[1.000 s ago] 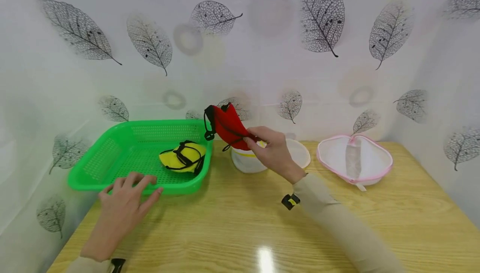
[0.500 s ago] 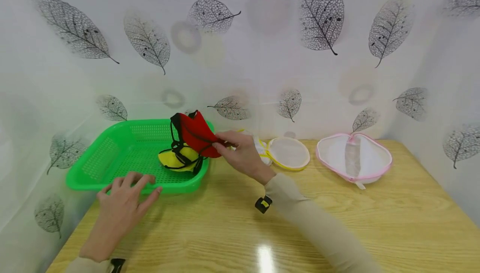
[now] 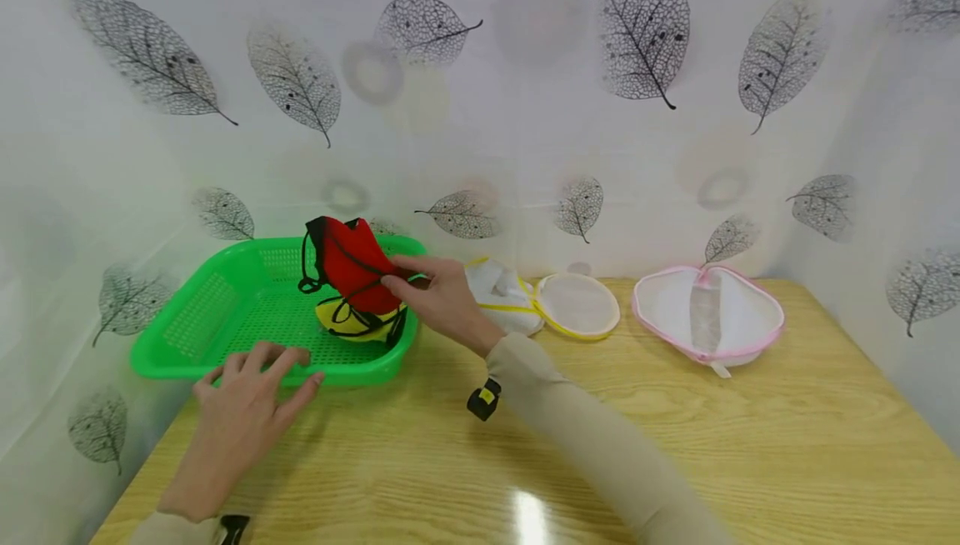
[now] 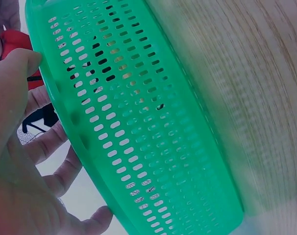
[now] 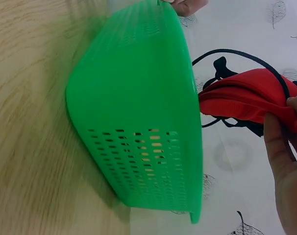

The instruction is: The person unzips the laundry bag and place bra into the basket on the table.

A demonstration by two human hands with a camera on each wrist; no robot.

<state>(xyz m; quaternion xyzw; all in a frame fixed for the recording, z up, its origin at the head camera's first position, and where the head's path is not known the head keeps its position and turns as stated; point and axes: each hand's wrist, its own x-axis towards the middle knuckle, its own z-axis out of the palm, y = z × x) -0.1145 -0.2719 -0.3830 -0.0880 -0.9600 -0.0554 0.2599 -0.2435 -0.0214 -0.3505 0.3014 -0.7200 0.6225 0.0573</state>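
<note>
In the head view, my right hand (image 3: pixel 442 295) pinches a red cloth piece with black straps (image 3: pixel 348 257) by its right end. It is held over the right part of a green plastic basket (image 3: pixel 161 353), its straps dangling. Below it in the basket lies a yellow cloth piece with black straps (image 3: pixel 341 322), partly covered. The right wrist view shows thumb and fingers on the folded red cloth (image 5: pixel 251 93) beside the basket rim. My left hand (image 3: pixel 243 412) rests spread on the basket's front rim. In the left wrist view its fingertips reach the rim (image 4: pixel 82 149), partly hidden behind it.
Right of the basket lies a white mesh bag with yellow trim (image 3: pixel 498 295), its round lid (image 3: pixel 577 305) folded open. Farther right stands an open white mesh bag with pink trim (image 3: pixel 675 312). A leaf-patterned curtain (image 3: pixel 517 112) closes off the back of the wooden table (image 3: pixel 420 462).
My right hand has carried the red cloth piece left, from over the yellow-trimmed bag to over the basket. The yellow-trimmed bag has come into fuller view. The left hand stays put.
</note>
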